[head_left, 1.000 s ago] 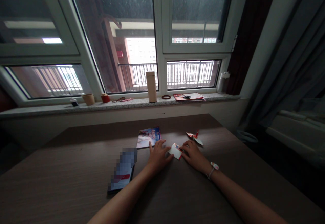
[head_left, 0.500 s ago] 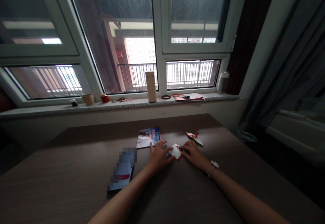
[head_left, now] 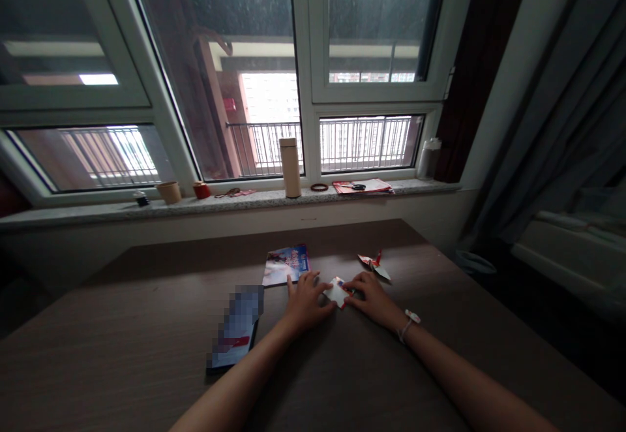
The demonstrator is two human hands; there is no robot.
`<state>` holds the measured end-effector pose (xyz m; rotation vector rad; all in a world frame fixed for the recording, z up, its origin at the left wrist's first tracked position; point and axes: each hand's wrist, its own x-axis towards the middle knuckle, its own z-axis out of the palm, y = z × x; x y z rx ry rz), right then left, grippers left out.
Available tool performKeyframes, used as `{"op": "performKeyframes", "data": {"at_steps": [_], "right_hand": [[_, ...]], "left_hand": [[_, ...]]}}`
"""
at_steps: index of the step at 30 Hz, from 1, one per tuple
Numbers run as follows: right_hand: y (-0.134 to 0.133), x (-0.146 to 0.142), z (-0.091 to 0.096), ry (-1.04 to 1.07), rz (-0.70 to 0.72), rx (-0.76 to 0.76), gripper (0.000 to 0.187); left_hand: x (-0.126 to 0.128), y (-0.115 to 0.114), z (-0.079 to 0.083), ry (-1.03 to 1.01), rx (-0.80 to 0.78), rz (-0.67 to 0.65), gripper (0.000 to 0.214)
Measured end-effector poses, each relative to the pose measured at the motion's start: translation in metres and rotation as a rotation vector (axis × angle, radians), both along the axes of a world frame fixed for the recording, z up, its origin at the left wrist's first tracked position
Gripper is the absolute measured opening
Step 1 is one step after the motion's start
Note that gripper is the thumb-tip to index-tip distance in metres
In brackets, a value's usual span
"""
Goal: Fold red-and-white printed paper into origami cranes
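A small piece of folded paper [head_left: 337,293], white with red and blue printed parts, lies on the table between my hands. My left hand [head_left: 307,301] holds its left side, thumb and forefinger on the paper and the other fingers spread on the table. At the right edge, my right hand [head_left: 370,297] has its thumb and fingertips closed on the paper, partly covering it. Just beyond my right hand sits a folded paper crane [head_left: 375,265] in red and white. A printed blue and pink sheet [head_left: 287,264] lies past my left fingertips.
A phone [head_left: 235,331] with a blurred screen lies left of my left forearm on the brown table [head_left: 122,327]. Along the windowsill [head_left: 264,198] stand a beige flask [head_left: 290,168], a paper cup [head_left: 169,192], a bracelet [head_left: 319,187], and scissors [head_left: 358,187] on papers.
My right fingers have shifted very slightly at the paper's right edge. My left hand stays nearly where it was.
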<state>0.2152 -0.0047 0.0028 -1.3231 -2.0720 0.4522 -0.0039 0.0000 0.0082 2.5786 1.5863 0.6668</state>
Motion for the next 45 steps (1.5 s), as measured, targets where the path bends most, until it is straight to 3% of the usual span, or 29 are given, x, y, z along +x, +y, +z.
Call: {"op": "performKeyframes", "data": {"at_steps": [13, 27, 36, 45], "right_hand": [[0.002, -0.002, -0.001, -0.017, -0.026, -0.016, 0.040], [0.001, -0.003, 0.000, -0.057, -0.024, 0.007, 0.035], [0.002, -0.004, -0.002, -0.068, -0.026, 0.072, 0.031], [-0.001, -0.006, -0.004, -0.151, 0.077, 0.134, 0.033]], "left_hand": [[0.006, -0.003, 0.006, 0.058, -0.072, 0.051, 0.046], [0.013, -0.001, 0.003, 0.079, -0.065, 0.059, 0.046], [0.013, 0.000, 0.010, 0.134, -0.137, 0.073, 0.059], [0.013, -0.001, 0.012, 0.163, -0.175, 0.120, 0.067]]}}
